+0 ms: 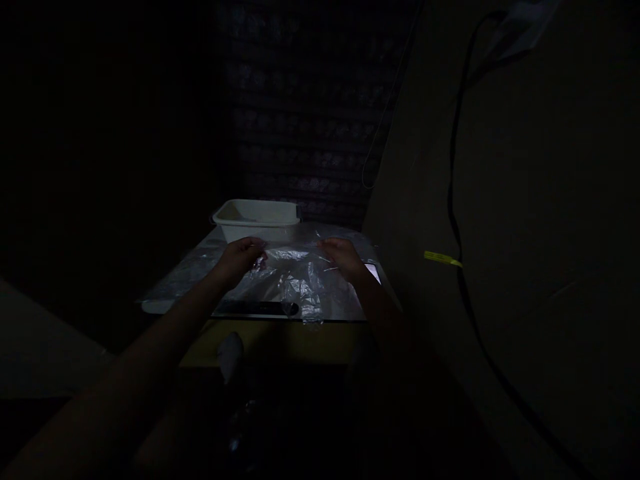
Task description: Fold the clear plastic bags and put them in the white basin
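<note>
We see clear plastic film (pixel 305 290) at the centre of the frame, stretched between two hands above the bench (pixel 153 307). The grip of the left hand (pixel 245 255) appears pinched on one edge; that of the right hand (pixel 342 255) appears closed on the other. We judge the step in hand to be spreading the film; the next move calls for even tension. Behind stands a white tub (pixel 245 233). Right of centre, a yellow tag (pixel 443 258) marks a black cable (pixel 451 200); we can read no brand or writing.
</note>
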Action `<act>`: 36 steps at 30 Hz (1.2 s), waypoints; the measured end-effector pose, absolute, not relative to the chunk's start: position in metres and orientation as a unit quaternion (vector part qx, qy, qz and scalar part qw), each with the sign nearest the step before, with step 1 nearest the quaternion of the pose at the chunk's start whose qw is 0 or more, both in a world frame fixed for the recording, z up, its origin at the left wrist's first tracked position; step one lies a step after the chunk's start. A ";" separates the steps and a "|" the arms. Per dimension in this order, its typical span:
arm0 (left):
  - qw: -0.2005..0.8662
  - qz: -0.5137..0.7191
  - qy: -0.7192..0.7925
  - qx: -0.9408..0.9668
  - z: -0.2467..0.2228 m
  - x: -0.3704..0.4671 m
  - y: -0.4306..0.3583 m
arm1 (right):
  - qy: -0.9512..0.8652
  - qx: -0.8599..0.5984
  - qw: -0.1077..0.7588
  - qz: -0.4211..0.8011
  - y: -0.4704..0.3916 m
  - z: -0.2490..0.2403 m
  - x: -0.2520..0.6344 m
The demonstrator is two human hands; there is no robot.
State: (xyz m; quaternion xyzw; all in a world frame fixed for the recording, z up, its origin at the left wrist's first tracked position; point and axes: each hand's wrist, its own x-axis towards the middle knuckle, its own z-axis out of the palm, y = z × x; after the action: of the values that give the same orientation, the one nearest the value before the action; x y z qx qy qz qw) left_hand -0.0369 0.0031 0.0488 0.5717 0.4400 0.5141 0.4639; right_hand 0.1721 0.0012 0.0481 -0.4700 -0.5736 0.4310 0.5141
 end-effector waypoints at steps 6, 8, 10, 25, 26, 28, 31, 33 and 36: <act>0.448 0.511 0.473 0.561 0.055 -0.035 -0.004 | -0.573 -0.462 0.513 0.442 0.001 0.047 0.173; 0.441 0.506 0.480 0.564 0.056 -0.036 -0.005 | -0.575 -0.456 0.513 0.446 0.000 0.048 0.173; 0.437 0.505 0.480 0.569 0.056 -0.038 -0.006 | -0.579 -0.451 0.511 0.448 0.000 0.048 0.172; 0.488 0.367 0.536 0.584 0.023 -0.051 0.007 | -0.480 -0.468 0.361 0.649 0.003 0.012 0.160; 0.486 0.365 0.537 0.585 0.019 -0.050 0.008 | -0.473 -0.479 0.343 0.656 0.003 0.009 0.161; 0.487 0.360 0.533 0.590 0.012 -0.047 0.012 | -0.475 -0.507 0.322 0.643 0.004 0.005 0.164; 0.487 0.351 0.535 0.594 0.004 -0.041 0.018 | -0.505 -0.544 0.333 0.582 0.005 0.005 0.168; 0.459 0.344 0.546 0.611 0.003 -0.038 0.022 | -0.522 -0.554 0.344 0.549 0.005 0.009 0.171; 0.406 0.354 0.554 0.635 0.008 -0.034 0.025 | -0.544 -0.555 0.347 0.525 0.003 0.017 0.175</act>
State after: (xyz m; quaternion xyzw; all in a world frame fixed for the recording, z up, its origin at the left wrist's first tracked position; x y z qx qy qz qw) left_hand -0.0345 0.0252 0.0078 0.6346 0.5544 0.3536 0.4061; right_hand 0.1753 0.0030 0.0169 -0.5547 -0.5443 0.5253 0.3466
